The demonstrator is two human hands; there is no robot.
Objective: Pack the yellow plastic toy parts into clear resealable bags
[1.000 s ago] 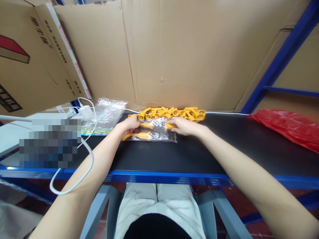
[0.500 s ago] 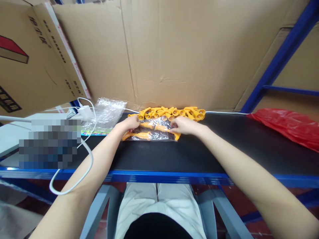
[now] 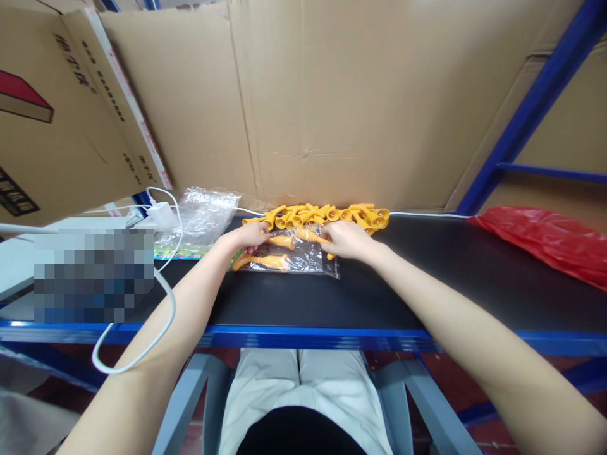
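A clear plastic bag lies on the black table top with a few orange plastic pieces inside it. My left hand grips the bag's left end, fingers closed. My right hand pinches the bag's right side near an orange piece. Just behind both hands a heap of loose orange pieces rests against the cardboard wall.
A stack of empty clear bags lies at the back left beside a white charger and cable. A red plastic bag sits at the right. Cardboard sheets close off the back, and a blue rack post rises at the right.
My right hand has shifted a little over the bag, and the orange pieces inside have moved toward the left. The bag's right corner now lies flat again.
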